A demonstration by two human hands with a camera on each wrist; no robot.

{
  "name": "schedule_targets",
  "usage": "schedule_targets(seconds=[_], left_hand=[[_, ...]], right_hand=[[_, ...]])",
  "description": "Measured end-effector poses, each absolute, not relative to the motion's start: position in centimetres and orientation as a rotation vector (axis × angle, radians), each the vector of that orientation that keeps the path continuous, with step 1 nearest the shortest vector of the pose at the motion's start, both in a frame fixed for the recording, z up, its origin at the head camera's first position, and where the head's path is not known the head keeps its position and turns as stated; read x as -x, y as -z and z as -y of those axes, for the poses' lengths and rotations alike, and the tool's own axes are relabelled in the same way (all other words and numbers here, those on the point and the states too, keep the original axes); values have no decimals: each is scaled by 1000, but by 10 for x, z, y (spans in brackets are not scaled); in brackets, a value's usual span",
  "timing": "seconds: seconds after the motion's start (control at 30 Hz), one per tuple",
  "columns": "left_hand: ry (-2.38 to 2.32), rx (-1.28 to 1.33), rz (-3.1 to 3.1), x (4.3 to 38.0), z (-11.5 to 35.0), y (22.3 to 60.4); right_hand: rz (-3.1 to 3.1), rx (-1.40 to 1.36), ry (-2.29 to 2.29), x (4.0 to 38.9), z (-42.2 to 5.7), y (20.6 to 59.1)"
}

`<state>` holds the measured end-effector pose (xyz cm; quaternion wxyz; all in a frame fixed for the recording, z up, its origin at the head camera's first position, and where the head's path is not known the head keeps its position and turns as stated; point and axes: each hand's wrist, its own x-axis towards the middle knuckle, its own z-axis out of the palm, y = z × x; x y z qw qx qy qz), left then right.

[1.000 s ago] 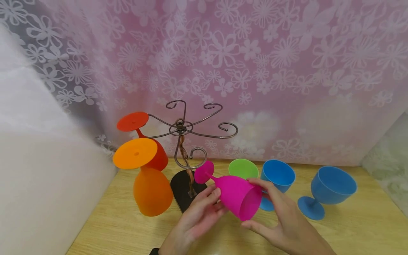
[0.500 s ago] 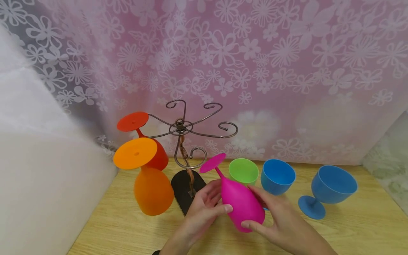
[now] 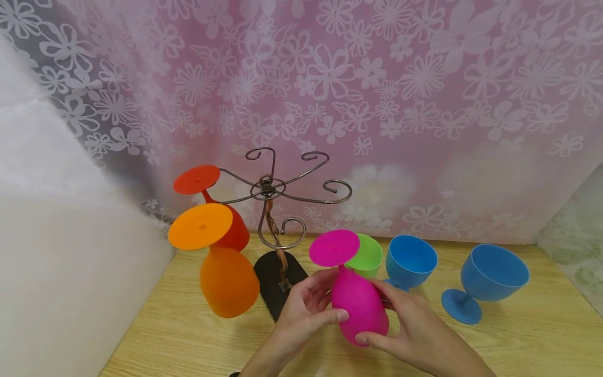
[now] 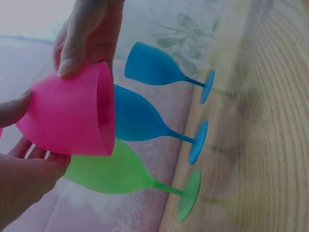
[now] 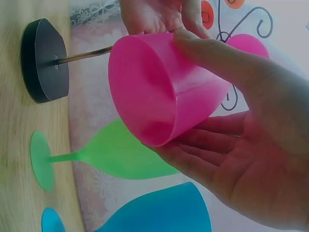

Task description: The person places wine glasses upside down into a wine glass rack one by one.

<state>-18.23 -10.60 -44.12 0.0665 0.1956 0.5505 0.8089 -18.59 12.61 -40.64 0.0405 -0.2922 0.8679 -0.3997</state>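
A magenta plastic goblet (image 3: 360, 306) is held upside down above the table, its round foot uppermost and its mouth facing down. My left hand (image 3: 306, 314) grips the bowl from the left, thumb on the near side. From the right, my right hand (image 3: 414, 327) holds the bowl near its rim, as the right wrist view also shows. Just left stands a metal stemware rack (image 3: 267, 189) with curled wire arms and a black base (image 3: 278, 277). On its left arms hang an orange goblet (image 3: 228, 283) and a red goblet (image 3: 198, 179), both upside down.
Upright behind and right of the hands stand a green goblet (image 3: 372, 256), a blue goblet (image 3: 411, 262) and another blue goblet (image 3: 493, 273). They rest on a wooden table (image 3: 155, 335). A pink flowered curtain (image 3: 377, 104) hangs behind, and a white surface (image 3: 70, 235) borders the left.
The magenta goblet has turned from lying sideways, mouth toward the camera, to foot up and mouth down. Both hands have kept hold of it, the left shifting slightly right.
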Motion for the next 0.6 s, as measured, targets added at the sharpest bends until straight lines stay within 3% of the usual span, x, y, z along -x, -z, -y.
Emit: schedule_targets(seconds=[0.27, 0.43, 0.6], left_hand=[[-2293, -651, -1888, 191, 121, 440], [-1790, -608, -2322, 200, 153, 441], [-1364, -524, -2719, 203, 179, 444]], right_hand=[[-2721, 889, 1300, 186, -124, 407], [-2853, 786, 1365, 184, -121, 403], [-2928, 855, 1482, 182, -116, 402]])
